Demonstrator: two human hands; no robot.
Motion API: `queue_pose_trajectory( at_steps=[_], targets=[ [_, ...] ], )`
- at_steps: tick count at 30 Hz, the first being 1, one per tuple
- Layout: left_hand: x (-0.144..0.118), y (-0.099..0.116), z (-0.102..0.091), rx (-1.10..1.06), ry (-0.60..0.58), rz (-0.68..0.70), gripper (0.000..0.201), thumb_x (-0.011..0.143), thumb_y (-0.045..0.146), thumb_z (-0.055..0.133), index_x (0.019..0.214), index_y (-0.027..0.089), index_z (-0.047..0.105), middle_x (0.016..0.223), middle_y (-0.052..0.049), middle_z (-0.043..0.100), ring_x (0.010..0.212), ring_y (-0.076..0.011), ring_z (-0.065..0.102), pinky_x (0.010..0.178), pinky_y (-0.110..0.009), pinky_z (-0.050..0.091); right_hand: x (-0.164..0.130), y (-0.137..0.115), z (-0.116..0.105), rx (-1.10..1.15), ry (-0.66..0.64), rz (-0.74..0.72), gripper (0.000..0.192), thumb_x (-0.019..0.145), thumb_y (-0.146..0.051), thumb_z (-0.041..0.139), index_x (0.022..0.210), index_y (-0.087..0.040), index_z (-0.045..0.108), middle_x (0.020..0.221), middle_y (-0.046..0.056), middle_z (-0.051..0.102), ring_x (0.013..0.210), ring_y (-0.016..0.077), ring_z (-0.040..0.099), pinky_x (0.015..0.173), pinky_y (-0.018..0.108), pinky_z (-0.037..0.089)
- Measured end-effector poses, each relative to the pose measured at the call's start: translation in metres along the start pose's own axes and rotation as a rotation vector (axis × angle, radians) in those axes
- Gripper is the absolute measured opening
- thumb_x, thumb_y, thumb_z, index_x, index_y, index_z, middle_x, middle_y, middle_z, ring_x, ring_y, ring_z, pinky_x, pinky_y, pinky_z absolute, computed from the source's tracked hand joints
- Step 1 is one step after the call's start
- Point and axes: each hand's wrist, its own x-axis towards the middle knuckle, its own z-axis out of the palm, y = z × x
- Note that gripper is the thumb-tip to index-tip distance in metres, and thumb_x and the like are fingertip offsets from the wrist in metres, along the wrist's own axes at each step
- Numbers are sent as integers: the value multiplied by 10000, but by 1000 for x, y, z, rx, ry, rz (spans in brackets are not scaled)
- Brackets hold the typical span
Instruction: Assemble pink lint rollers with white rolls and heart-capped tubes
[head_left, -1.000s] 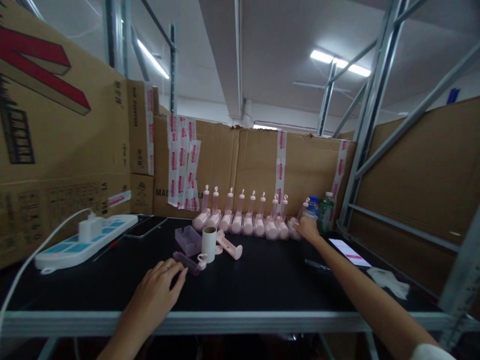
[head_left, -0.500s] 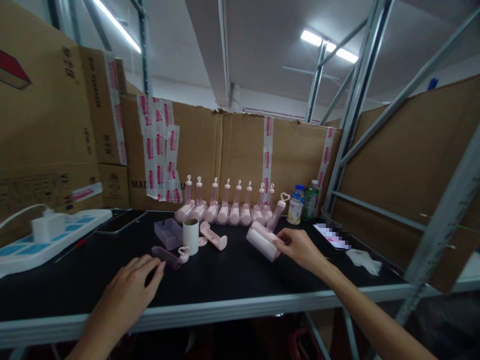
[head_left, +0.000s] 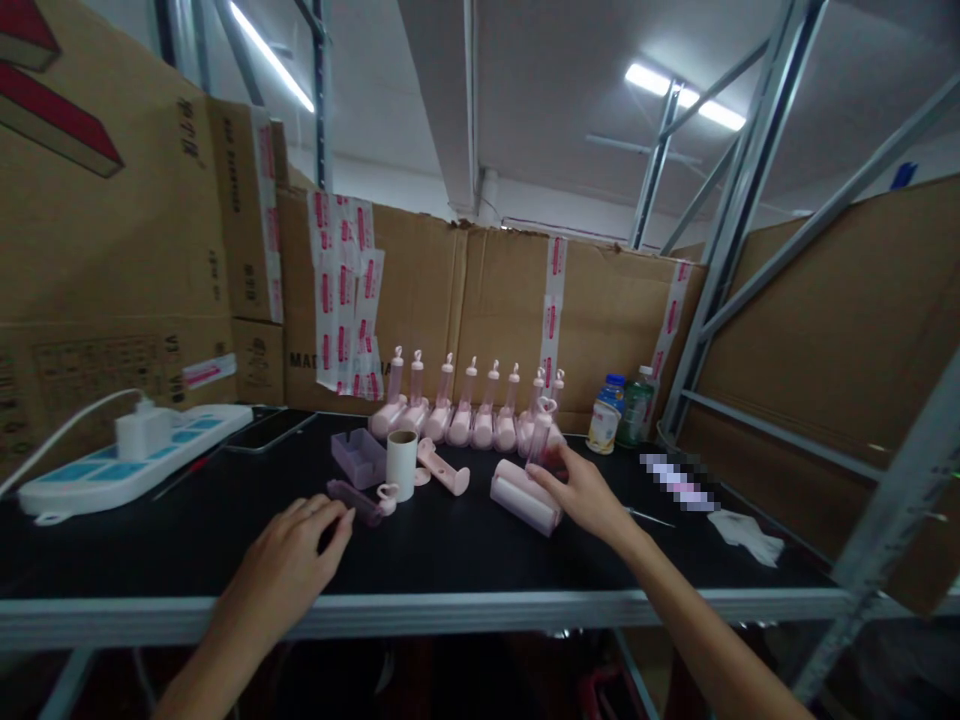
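My right hand [head_left: 589, 490] has its fingers closed at the upper edge of a pink roller [head_left: 525, 497], by the base of a clear pink handle [head_left: 541, 432] topped with a heart ring. That handle stands nearly upright; where the two parts join is hidden by the fingers. My left hand [head_left: 296, 545] rests on the black table, thumb and forefinger tips together with nothing visible between them. Just beyond it lies a purple handle [head_left: 355, 500] with a pale heart ring. Behind that are a white roll [head_left: 401, 468], a purple open box [head_left: 356, 455] and a pink bracket [head_left: 444, 468].
Several finished-looking pink rollers [head_left: 461, 425] stand in a row along the cardboard wall [head_left: 495, 290]. Two bottles [head_left: 604, 415], a phone with a blurred-out screen [head_left: 679, 482], a thin rod [head_left: 651, 517] and a white cloth [head_left: 746, 537] sit on the right. A power strip [head_left: 90, 490] lies left.
The roller held at its right end has come down toward the table, and my right fingers have shifted up to the handle's base. The handle has swung from leaning right to nearly upright.
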Motion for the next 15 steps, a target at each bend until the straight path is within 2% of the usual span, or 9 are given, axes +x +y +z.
queue_pose_trajectory(
  at_steps=[5, 7, 9, 10, 12, 14, 15],
  targets=[
    [-4, 13, -7, -16, 86, 22, 310, 992, 330, 427, 920, 191, 694, 965, -102, 715, 949, -295, 661, 905, -462, 484, 1, -12, 22, 74, 28, -14, 256, 863, -441, 690, 838, -186, 676, 816, 56, 713, 776, 237, 645, 725, 319, 460],
    [-9, 30, -9, -98, 138, 30, 253, 997, 341, 466, 975, 203, 677, 1003, -93, 706, 990, -298, 654, 948, -490, 478, -3, -18, 28, 125, 57, -11, 290, 881, -459, 663, 836, -173, 686, 818, 63, 721, 783, 241, 649, 729, 322, 468],
    [-14, 57, -9, -262, 181, 41, 255, 982, 377, 545, 1161, 213, 625, 1152, -104, 682, 1093, -291, 639, 991, -476, 494, -11, -26, 32, 177, 79, 2, 375, 922, -517, 603, 881, -158, 702, 854, 81, 740, 794, 248, 663, 722, 325, 486],
    [-17, 73, -7, -327, 194, 34, 374, 955, 393, 606, 1281, 218, 560, 1252, -119, 649, 1172, -297, 615, 1023, -479, 493, -16, -31, 34, 221, 97, 23, 415, 934, -545, 582, 906, -151, 709, 877, 90, 749, 802, 253, 669, 717, 327, 494],
    [-23, 104, -3, -411, 192, 57, 798, 824, 393, 781, 1490, 237, 371, 1474, -154, 517, 1364, -341, 502, 1115, -526, 449, -28, -46, 40, 355, 145, 87, 459, 929, -582, 587, 936, -142, 718, 914, 105, 760, 827, 264, 677, 723, 333, 505],
    [-28, 130, 2, -466, 147, 86, 1121, 667, 354, 914, 1568, 281, 251, 1571, -160, 422, 1449, -383, 410, 1164, -577, 402, -40, -62, 47, 509, 181, 155, 457, 894, -592, 641, 928, -144, 726, 921, 107, 764, 846, 270, 680, 748, 339, 508],
    [-30, 139, 4, -491, 128, 97, 1188, 635, 314, 932, 1584, 299, 217, 1592, -158, 398, 1459, -385, 402, 1169, -581, 400, -47, -71, 50, 567, 190, 181, 446, 875, -588, 668, 916, -148, 730, 914, 103, 765, 850, 271, 682, 761, 340, 508]
  ],
)
